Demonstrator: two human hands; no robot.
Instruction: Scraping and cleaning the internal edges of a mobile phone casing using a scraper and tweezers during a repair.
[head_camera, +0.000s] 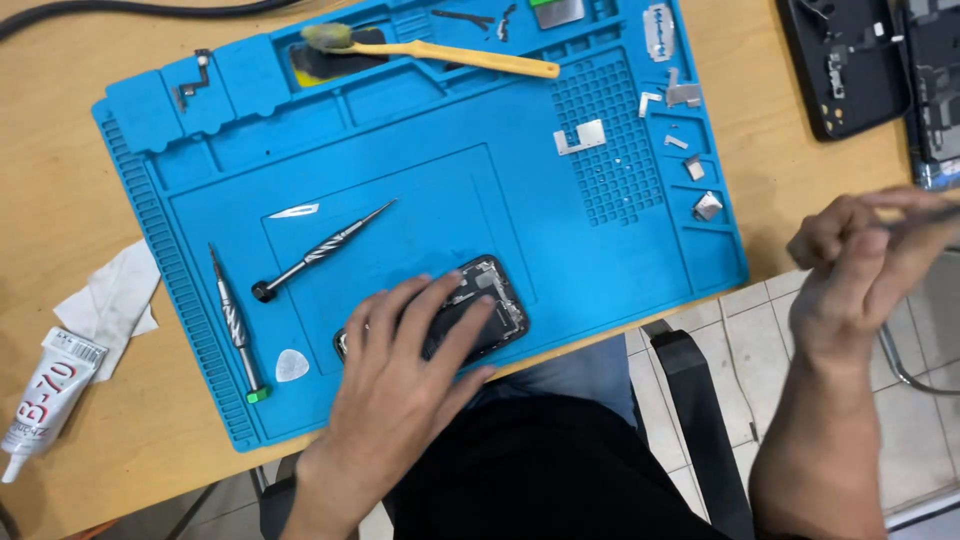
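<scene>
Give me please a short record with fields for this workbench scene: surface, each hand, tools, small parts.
surface: blue silicone repair mat on a light wooden table
left hand: left hand lies flat on an opened black phone at the mat's near edge
right hand: right hand raised off the mat to the right, fingers closed on a thin tool, blurred
tools: two twisted metal screwdrivers, yellow-handled brush, white triangular pick
small parts: metal brackets in the mat's right compartments
side item: white glue tube on the table's left

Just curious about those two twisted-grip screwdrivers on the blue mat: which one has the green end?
The left screwdriver, lying almost upright near the mat's left edge, has the green cap. The other screwdriver lies diagonally and ends in black.
</scene>
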